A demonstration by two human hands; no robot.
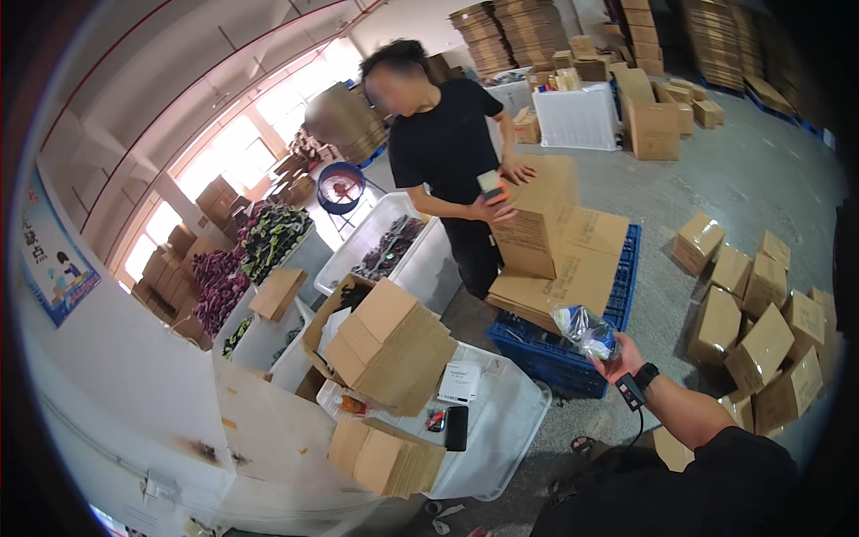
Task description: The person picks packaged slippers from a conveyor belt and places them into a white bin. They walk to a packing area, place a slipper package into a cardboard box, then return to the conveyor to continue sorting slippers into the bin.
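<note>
My right hand [617, 359] is closed on the end of a clear plastic-wrapped bundle [583, 331] with white, blue and green inside. What exactly the wrapping holds cannot be made out. The bundle is held over the near corner of a blue plastic pallet [557, 355], beside a stack of flat cardboard [582, 237]. A dark watch and a small cabled device are on my right wrist. At the bottom edge only a sliver of my left hand [480, 532] shows, with its fingers hidden.
Across the pallet a co-worker [452, 152] holds an orange tape dispenser [492, 190] by a standing carton [526, 237]. Sealed cartons [761, 353] lie on the floor at right. Folded cartons [391, 345] and a phone [456, 429] rest on a white bin [501, 421] at left.
</note>
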